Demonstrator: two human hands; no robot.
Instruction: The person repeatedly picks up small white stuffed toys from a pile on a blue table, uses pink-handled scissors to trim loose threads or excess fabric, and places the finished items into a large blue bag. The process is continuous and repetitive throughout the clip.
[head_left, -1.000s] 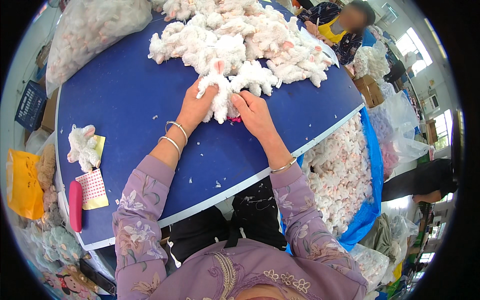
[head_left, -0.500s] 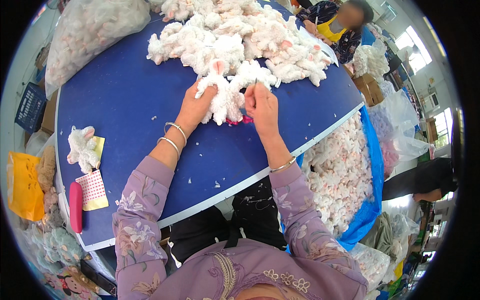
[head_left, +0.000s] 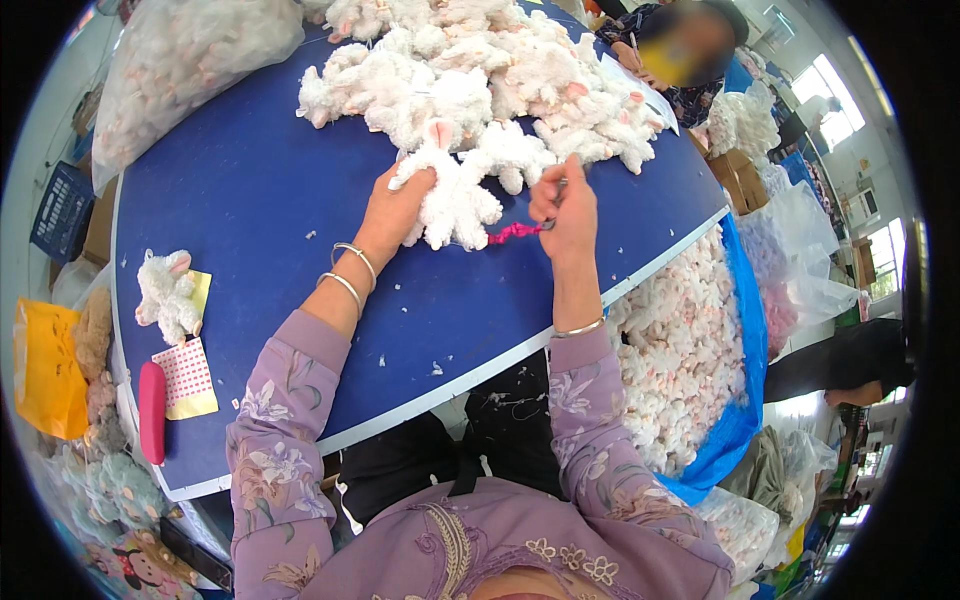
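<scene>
My left hand (head_left: 398, 203) is closed around the side of a small white plush animal (head_left: 452, 205) with pink ears, holding it just above the blue table. To its right, my right hand (head_left: 566, 212) is closed on a small dark metal tool (head_left: 548, 225), mostly hidden by the fingers, so its kind is unclear. A crinkled bright pink cord or wrapping (head_left: 514, 233) stretches from beside the tool to the plush's lower edge. Another white plush (head_left: 508, 155) lies just beyond the held one, at the near edge of a large plush pile (head_left: 430, 85).
A lone plush (head_left: 168, 295), a sticker sheet (head_left: 185, 375) and a pink elongated case (head_left: 152, 412) lie at the table's left. A clear bag of plush (head_left: 190, 80) stands far left. Right of the table edge hangs a blue sack (head_left: 752, 330) full of plush. Another person (head_left: 675, 60) sits far right.
My right hand has moved to the right, away from the plush, and more of the pink cord or wrapping shows between them. My left hand stays on the plush.
</scene>
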